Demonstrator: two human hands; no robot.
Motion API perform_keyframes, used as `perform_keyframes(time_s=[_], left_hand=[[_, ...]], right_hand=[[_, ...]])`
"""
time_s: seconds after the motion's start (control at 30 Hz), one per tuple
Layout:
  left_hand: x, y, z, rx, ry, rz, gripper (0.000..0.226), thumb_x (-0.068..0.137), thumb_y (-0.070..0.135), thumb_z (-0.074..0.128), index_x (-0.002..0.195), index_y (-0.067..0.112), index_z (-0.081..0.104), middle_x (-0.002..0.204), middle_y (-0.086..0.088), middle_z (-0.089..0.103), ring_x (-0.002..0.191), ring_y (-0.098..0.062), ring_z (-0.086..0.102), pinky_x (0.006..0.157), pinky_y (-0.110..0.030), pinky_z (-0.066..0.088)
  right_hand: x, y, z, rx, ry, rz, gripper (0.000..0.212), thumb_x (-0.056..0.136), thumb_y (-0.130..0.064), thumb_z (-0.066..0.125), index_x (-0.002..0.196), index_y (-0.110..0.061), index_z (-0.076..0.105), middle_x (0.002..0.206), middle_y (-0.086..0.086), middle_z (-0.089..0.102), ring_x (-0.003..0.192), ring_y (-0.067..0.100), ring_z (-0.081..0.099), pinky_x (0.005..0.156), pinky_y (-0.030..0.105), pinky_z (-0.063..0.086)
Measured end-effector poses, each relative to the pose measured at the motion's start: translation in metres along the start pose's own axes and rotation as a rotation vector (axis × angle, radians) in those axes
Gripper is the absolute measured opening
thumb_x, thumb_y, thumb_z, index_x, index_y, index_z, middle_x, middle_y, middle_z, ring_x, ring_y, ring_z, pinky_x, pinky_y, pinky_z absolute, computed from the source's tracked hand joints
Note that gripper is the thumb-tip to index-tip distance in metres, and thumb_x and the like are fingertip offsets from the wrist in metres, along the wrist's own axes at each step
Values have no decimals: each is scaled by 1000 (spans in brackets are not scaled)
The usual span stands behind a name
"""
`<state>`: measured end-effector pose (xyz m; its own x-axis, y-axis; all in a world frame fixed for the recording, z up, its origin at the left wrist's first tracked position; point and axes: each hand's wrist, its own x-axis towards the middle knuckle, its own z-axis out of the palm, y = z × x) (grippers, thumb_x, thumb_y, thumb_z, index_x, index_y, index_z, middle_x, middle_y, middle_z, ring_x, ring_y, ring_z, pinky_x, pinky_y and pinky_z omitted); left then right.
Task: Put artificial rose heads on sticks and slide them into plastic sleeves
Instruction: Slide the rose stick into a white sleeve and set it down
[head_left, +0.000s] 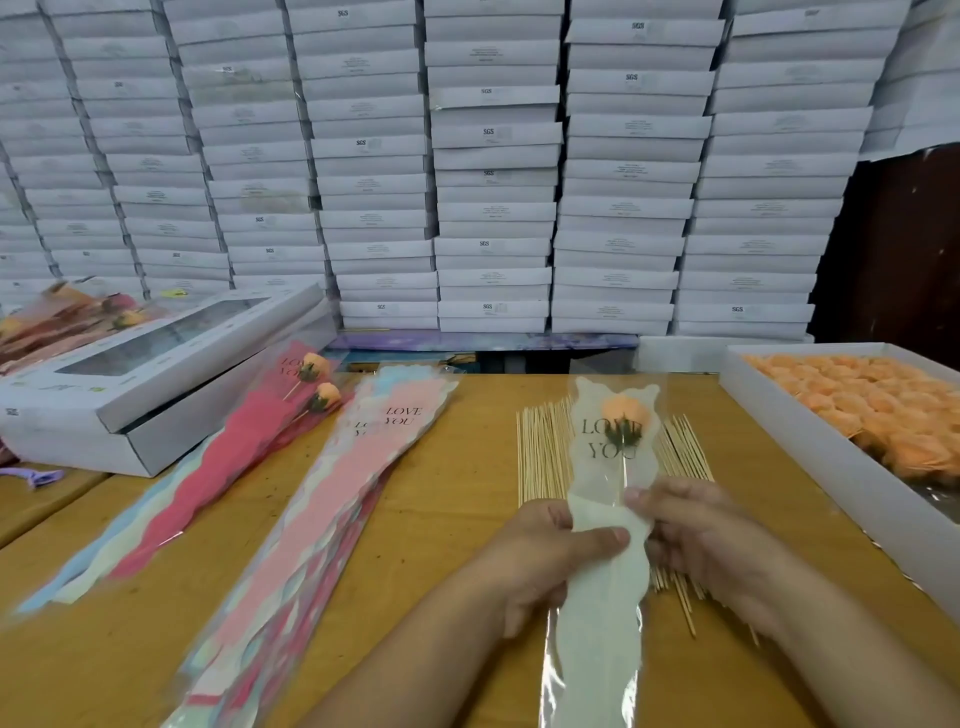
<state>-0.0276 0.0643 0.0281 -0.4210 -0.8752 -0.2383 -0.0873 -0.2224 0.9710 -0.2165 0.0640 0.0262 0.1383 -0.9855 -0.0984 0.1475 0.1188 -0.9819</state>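
I hold a pale "LOVE YOU" plastic sleeve (602, 582) upright over the table. Inside its top sits an orange rose head (623, 413) on a thin stick (625, 473). My left hand (540, 556) grips the sleeve's left edge, thumb laid across its front. My right hand (696, 535) pinches the right edge at the same height. Behind the sleeve lies a pile of bare wooden sticks (543, 457). A white tray (810, 457) at the right holds several orange rose heads (883, 410).
A stack of empty pink and pastel sleeves (332, 509) lies left of centre. Further left, two finished roses (319, 382) rest on red sleeves (228, 457) beside a windowed white box (140, 374). White boxes (493, 171) are stacked wall-high behind the table.
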Motion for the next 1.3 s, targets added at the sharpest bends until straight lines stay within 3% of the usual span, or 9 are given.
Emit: perform_keyframes(time_s=[0.1, 0.27, 0.37, 0.47, 0.63, 0.8, 1.03, 1.13, 1.3], left_hand=[[-2, 0, 3, 9, -2, -5, 28, 88, 23, 76, 112, 10, 72, 104, -10, 77, 94, -27, 71, 96, -52, 51], [-3, 2, 2, 48, -145, -83, 6, 86, 13, 77, 92, 16, 78, 99, -4, 78, 90, -18, 74, 76, -29, 62], [-3, 4, 3, 107, -204, -139, 15, 83, 18, 81, 97, 17, 75, 92, 3, 77, 86, -13, 74, 70, -25, 61], [-2, 2, 5, 115, -182, -134, 25, 78, 21, 84, 100, 16, 75, 87, 4, 77, 80, -12, 73, 64, -24, 58], [-3, 3, 5, 37, -122, -70, 13, 82, 20, 81, 94, 18, 77, 83, 5, 76, 73, -8, 72, 55, -19, 54], [-7, 7, 5, 9, -163, -92, 23, 85, 19, 79, 106, 12, 76, 94, -2, 77, 78, -12, 73, 58, -21, 57], [-10, 10, 4, 47, -250, -115, 13, 88, 13, 75, 101, 11, 76, 87, -1, 75, 72, -11, 71, 60, -20, 58], [-9, 8, 6, 89, -193, -103, 11, 86, 12, 77, 97, 12, 76, 80, 4, 75, 68, -7, 70, 55, -18, 55], [-10, 9, 6, 29, -150, -78, 15, 87, 12, 76, 102, 9, 76, 86, -2, 75, 72, -11, 71, 62, -22, 59]], right_hand=[[1, 4, 3, -26, 83, -2, 7, 86, -8, 72, 86, -3, 77, 84, 16, 75, 61, 20, 64, 53, 27, 55], [6, -2, -7, 87, 322, -56, 11, 91, -4, 64, 100, 1, 69, 87, 18, 74, 74, 29, 64, 70, 41, 50], [6, -3, -14, 131, 376, -98, 14, 93, -6, 63, 104, 2, 67, 83, 11, 73, 68, 22, 65, 63, 34, 51], [9, 0, -16, 157, 312, -104, 18, 93, -9, 64, 108, -2, 69, 92, 11, 77, 72, 19, 71, 61, 30, 55], [9, 4, -9, 36, 95, -47, 30, 83, -18, 70, 110, -5, 71, 101, 18, 76, 84, 32, 72, 66, 34, 59], [10, 5, -10, 67, 234, -78, 16, 92, -9, 64, 106, -3, 71, 98, 16, 77, 86, 33, 74, 81, 47, 56], [10, -2, -18, 198, 350, -117, 18, 94, -13, 63, 110, -8, 69, 100, 10, 77, 86, 22, 71, 72, 34, 57], [10, 0, -14, 144, 272, -108, 17, 93, -14, 63, 107, -10, 72, 98, 11, 78, 83, 23, 72, 71, 34, 53], [8, 3, -8, 33, 126, -58, 10, 90, -9, 67, 94, -7, 76, 82, 9, 74, 58, 11, 62, 50, 22, 49]])
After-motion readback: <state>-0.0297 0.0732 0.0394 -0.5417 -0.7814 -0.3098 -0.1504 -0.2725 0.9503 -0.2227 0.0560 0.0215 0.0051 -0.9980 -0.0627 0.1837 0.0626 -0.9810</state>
